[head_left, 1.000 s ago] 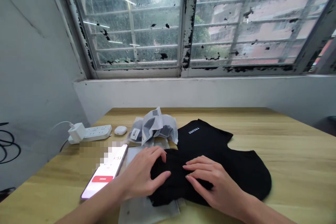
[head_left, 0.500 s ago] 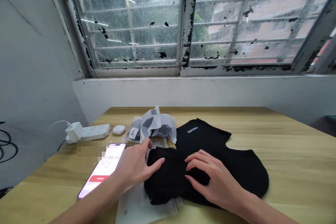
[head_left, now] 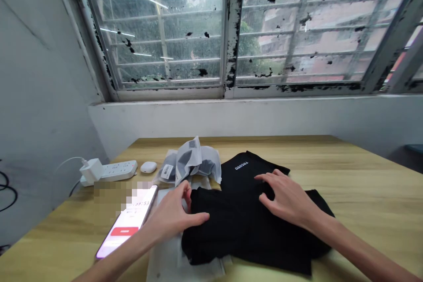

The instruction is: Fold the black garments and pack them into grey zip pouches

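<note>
Pale wooden table [head_left: 370,202] is bearing a black cloth garment [head_left: 244,238], lying partly over a translucent plastic bag [head_left: 165,264]; right hand [head_left: 287,198] is spreading open-fingered across it, left hand [head_left: 172,216] is curling at its edge, pinch unclear.

The light wood tabletop [head_left: 380,216] carries several things. At its far left side lies a white power strip [head_left: 114,170], and a white charger [head_left: 90,170] is plugged into it. Just beside the strip is a small white earbud case [head_left: 148,167]. Nearer, a phone [head_left: 124,224] lies on its back with the screen lit, showing a time and a red button. In the middle there are crumpled grey plastic bags [head_left: 191,163] with a barcode label. A black shirt [head_left: 251,233] with small white letters lies just in front of them, partly on a pale plastic bag [head_left: 165,262].
</note>
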`<state>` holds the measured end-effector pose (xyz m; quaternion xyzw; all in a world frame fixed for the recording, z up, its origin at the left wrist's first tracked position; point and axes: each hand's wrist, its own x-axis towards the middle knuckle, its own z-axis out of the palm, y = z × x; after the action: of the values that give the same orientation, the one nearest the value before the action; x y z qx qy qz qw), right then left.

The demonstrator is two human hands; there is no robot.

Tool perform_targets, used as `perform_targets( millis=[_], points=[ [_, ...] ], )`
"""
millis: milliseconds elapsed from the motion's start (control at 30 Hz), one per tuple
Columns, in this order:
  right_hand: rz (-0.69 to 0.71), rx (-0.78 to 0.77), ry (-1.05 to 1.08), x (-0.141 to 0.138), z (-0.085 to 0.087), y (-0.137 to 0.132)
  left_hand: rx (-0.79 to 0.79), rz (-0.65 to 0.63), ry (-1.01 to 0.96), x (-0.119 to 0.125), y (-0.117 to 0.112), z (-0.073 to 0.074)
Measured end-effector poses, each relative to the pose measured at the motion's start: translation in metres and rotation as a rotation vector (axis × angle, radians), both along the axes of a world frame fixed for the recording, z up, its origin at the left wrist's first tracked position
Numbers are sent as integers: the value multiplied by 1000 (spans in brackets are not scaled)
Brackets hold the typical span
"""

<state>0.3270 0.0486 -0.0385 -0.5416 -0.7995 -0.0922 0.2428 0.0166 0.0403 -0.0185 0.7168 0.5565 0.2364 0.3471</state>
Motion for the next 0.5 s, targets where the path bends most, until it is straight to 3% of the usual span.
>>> perform_targets(
  millis=[133, 233, 400, 500],
  points=[
    [-29, -26, 78, 0, 9, -2, -79, -43, -207, 3, 0, -2],
    [-17, -142, 198, 3, 20, -2, -115, -75, -294, 4, 0, -3],
    [195, -556, 729, 4, 40, -9, -130, -121, -380, 4, -1, -4],
    [283, -791, 1077, -5, 40, -19, -121, -120, -419, 8, -6, -3]
  ],
)
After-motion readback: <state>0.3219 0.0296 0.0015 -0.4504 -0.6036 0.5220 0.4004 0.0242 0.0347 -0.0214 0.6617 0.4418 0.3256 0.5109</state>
